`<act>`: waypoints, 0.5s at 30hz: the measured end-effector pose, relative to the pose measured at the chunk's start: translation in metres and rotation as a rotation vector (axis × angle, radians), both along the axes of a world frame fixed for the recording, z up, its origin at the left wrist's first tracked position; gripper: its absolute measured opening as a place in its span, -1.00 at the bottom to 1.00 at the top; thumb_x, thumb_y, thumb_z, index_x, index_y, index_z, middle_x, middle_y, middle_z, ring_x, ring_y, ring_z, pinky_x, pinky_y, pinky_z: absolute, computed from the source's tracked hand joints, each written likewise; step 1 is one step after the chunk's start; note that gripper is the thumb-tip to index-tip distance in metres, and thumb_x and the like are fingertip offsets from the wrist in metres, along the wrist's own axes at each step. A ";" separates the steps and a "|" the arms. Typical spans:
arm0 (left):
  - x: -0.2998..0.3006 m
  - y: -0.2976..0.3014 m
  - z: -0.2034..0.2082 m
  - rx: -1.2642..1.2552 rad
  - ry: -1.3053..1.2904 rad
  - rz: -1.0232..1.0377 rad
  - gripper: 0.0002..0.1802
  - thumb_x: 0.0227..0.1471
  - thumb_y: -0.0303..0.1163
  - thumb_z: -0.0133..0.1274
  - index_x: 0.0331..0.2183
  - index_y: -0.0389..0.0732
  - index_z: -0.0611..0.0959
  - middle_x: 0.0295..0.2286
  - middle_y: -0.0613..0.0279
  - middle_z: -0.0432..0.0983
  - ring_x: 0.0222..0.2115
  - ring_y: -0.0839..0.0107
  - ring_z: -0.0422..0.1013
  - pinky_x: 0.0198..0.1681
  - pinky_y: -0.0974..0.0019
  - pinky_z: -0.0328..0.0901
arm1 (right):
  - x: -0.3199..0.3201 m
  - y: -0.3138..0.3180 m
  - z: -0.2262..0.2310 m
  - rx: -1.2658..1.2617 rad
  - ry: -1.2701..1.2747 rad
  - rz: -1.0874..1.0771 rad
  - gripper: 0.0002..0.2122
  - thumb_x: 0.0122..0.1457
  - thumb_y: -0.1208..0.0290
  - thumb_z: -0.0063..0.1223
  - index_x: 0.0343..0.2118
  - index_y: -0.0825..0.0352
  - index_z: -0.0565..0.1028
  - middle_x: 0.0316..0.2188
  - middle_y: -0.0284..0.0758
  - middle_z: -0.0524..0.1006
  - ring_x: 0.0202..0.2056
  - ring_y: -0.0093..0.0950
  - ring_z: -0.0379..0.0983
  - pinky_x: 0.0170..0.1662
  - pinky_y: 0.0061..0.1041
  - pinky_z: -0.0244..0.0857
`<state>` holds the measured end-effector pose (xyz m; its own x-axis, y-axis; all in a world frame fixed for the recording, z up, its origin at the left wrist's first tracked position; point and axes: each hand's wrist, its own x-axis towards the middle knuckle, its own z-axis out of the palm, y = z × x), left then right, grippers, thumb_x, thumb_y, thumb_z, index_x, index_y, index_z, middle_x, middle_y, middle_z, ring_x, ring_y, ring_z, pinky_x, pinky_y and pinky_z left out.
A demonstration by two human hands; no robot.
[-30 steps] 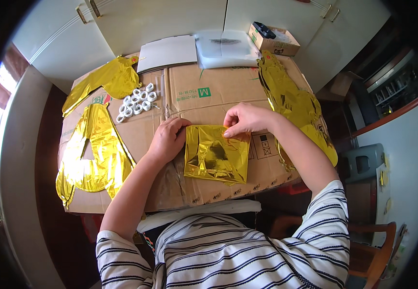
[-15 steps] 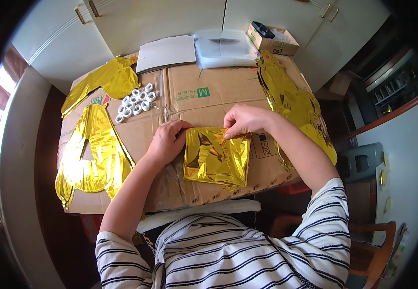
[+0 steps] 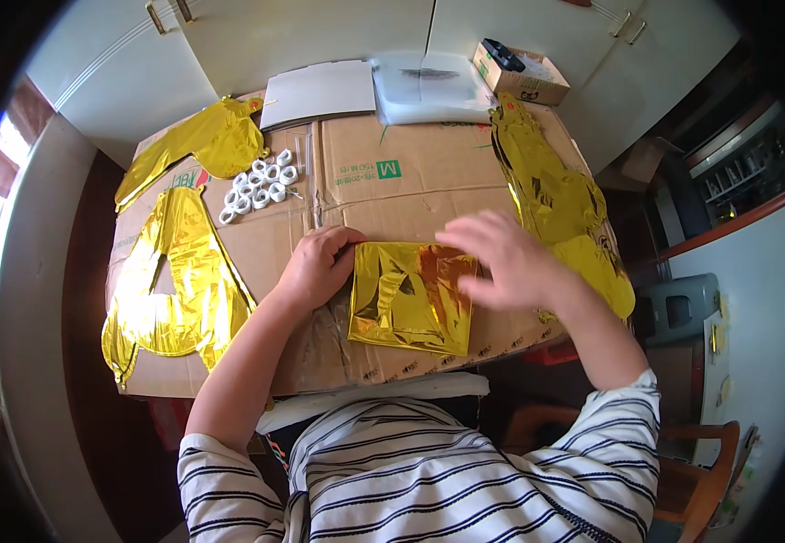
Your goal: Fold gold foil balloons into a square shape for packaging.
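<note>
A gold foil balloon (image 3: pixel 402 299), folded into a flat square, lies on the cardboard near the table's front edge. My left hand (image 3: pixel 320 262) is curled against its upper left corner, pinching the edge; the fingertips are partly hidden. Above the right part of the square, my right hand (image 3: pixel 510 258) hovers with its fingers apart and holds nothing. Flat gold foil balloons are spread around: one with a cut-out middle (image 3: pixel 175 290) at the left, another (image 3: pixel 202 145) at the far left, and a stack (image 3: pixel 546 181) at the right.
Several small white rolls (image 3: pixel 261 185) are grouped left of the middle. Along the back lie white card sheets (image 3: pixel 318 95), clear plastic bags (image 3: pixel 433 90) and a small box (image 3: pixel 528 77) with a black object on it. Cardboard (image 3: pixel 392 204) covers the table. A wooden chair (image 3: pixel 709 471) stands at lower right.
My right hand has let go of the folded balloon's upper edge and opened, moving to the right. My left hand stays at the upper left corner. The view has shifted slightly.
</note>
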<state>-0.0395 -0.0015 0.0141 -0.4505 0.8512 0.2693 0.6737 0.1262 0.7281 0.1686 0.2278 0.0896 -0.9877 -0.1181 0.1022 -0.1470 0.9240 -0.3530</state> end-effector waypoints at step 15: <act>-0.004 0.003 -0.004 -0.010 0.092 -0.083 -0.83 0.05 -0.52 0.10 -0.25 -0.31 0.66 -0.36 0.00 0.55 -0.27 -0.02 0.49 -0.13 0.10 0.40 | 0.064 -0.064 -0.062 0.442 0.477 0.063 -0.69 0.22 0.40 -0.02 -0.02 0.41 0.54 -0.03 -0.10 0.57 0.01 -0.21 0.52 0.19 -0.13 0.32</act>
